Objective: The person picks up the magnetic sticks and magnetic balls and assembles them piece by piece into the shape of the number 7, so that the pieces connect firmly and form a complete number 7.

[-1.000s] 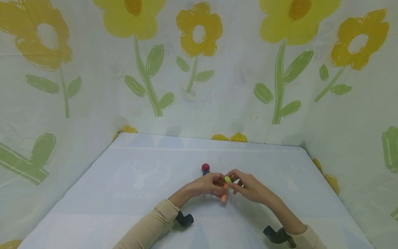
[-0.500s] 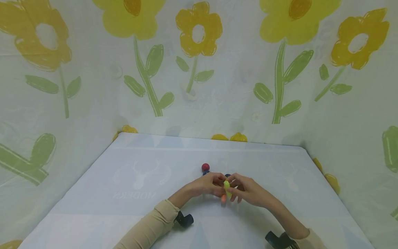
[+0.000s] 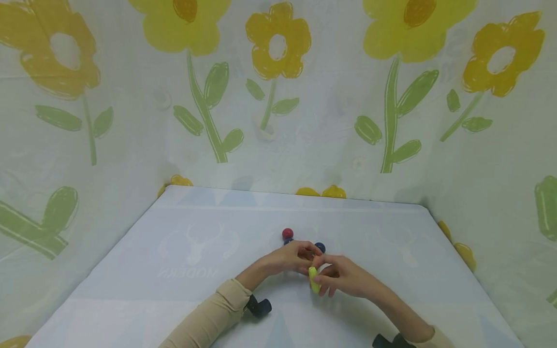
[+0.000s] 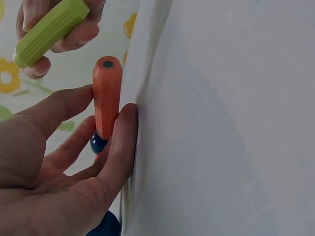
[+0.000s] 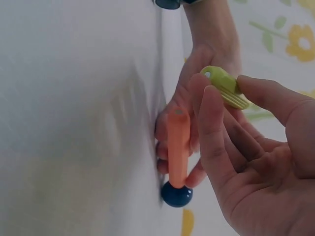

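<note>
My left hand (image 3: 292, 257) pinches an orange ribbed stick (image 4: 107, 98) between thumb and fingers, low over the table. A dark blue ball (image 5: 176, 194) sits against the stick's far end. Just to the right, my right hand (image 3: 348, 277) holds a yellow-green ribbed stick (image 3: 314, 280) in its fingertips, tilted and apart from the orange one. In the right wrist view, the yellow-green stick (image 5: 225, 87) shows a small pale round inset in its end. The orange stick's end has a similar dark inset. In the head view, the hands mostly hide the orange stick.
A red ball (image 3: 287, 234) lies beyond my left hand, beside another blue ball (image 3: 288, 241) that the hand partly hides. The white table (image 3: 209, 309) meets a flower-printed curtain (image 3: 322, 121) behind and at both sides. Black wrist cameras (image 3: 259, 308) sit below my hands.
My right hand has moved the yellow-green stick nearer the body, turning it more upright in the head view. The blue ball behind the hands has come into sight. My left hand has hardly moved.
</note>
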The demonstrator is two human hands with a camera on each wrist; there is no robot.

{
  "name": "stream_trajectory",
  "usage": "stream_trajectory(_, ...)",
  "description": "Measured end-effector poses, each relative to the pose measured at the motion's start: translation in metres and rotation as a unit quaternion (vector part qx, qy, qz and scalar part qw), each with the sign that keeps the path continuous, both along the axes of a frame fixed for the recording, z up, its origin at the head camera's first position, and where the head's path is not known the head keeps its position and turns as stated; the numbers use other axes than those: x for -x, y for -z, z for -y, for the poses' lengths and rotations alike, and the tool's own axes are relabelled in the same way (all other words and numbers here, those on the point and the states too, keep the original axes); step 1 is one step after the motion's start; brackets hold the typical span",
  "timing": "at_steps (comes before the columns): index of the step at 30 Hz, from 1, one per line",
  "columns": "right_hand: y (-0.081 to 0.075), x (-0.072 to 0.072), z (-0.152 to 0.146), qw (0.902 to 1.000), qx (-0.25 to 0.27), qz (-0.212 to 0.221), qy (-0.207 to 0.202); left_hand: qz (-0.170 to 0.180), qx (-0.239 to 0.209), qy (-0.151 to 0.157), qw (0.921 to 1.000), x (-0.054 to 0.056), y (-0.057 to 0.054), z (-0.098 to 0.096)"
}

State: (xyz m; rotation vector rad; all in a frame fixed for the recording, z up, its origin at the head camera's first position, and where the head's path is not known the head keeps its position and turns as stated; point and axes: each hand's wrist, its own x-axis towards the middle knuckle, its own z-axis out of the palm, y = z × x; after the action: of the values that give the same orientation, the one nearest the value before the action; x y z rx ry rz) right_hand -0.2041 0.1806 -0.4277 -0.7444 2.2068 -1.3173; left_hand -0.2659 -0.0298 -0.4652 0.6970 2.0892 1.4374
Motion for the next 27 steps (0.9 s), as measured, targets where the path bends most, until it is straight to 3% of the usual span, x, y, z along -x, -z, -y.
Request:
stream_trajectory(4, 0.002, -0.003, 0.0, 0.999, 0.005, 0.043, 0.008, -0.003, 0.004, -0.005, 1.0, -0.001, -0.003, -0.001)
stream_trajectory(12, 0.005, -0.011, -0.002, 0.9962, 0.018, 0.083, 0.022, -0.013, 0.015, -0.018, 0.9996, 0.001, -0.003, -0.004)
stream_trajectory(27, 0.022, -0.015, -0.003, 0.9865, 0.014, 0.151, 0.062, 0.028, -0.012, -0.027, 0.9992, 0.002, -0.003, -0.007)
